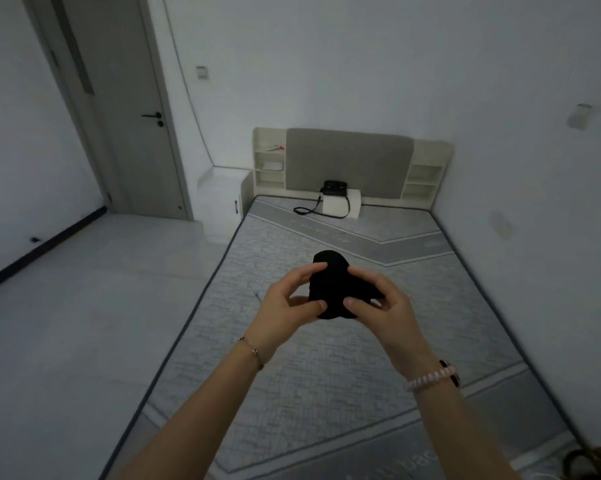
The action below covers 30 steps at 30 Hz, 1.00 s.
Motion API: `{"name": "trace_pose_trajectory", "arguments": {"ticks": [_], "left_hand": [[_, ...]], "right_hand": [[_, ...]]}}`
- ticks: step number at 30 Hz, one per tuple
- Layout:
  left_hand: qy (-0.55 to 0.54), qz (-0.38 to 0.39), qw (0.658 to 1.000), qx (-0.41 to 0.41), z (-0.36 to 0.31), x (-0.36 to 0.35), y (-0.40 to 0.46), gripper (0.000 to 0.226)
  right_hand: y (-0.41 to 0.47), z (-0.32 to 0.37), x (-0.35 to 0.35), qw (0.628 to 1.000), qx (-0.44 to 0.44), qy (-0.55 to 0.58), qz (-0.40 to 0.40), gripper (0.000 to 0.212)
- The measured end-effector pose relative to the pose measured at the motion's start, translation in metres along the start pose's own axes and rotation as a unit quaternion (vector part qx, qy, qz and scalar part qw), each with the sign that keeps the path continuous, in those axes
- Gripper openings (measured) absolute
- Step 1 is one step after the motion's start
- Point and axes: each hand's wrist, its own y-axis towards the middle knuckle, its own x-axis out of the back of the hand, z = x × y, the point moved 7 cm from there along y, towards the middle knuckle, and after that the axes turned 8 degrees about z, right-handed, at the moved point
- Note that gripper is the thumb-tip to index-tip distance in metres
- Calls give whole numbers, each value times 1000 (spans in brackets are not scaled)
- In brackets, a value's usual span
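Note:
Both hands hold a small bundle of black cloth (330, 275) in the air above the middle of a bare grey mattress (326, 368). My left hand (288, 303) pinches its left side between thumb and curled fingers. My right hand (378, 299) grips its right side, thumb on the near face and fingers wrapped behind. The bundle's rounded top sticks up above the fingers; its lower part is hidden by the hands.
A black shoulder bag (333, 188) and a white folded thing (342, 206) lie at the grey headboard (349, 161), flanked by white shelves. A shut grey door (132, 116) and pale floor (84, 306) are left. A wall runs along the bed's right side.

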Motion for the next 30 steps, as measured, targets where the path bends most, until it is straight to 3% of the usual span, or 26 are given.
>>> {"name": "trace_pose_trajectory", "arguments": {"ticks": [15, 24, 30], "left_hand": [[38, -239, 970, 8, -27, 128, -202, 56], [70, -356, 932, 21, -47, 261, -358, 57], [99, -374, 921, 45, -60, 374, -452, 57]], "right_hand": [[-37, 7, -215, 974, -5, 44, 222, 44], [-69, 13, -425, 943, -5, 68, 325, 45], [-92, 15, -577, 932, -20, 118, 343, 45]]}}
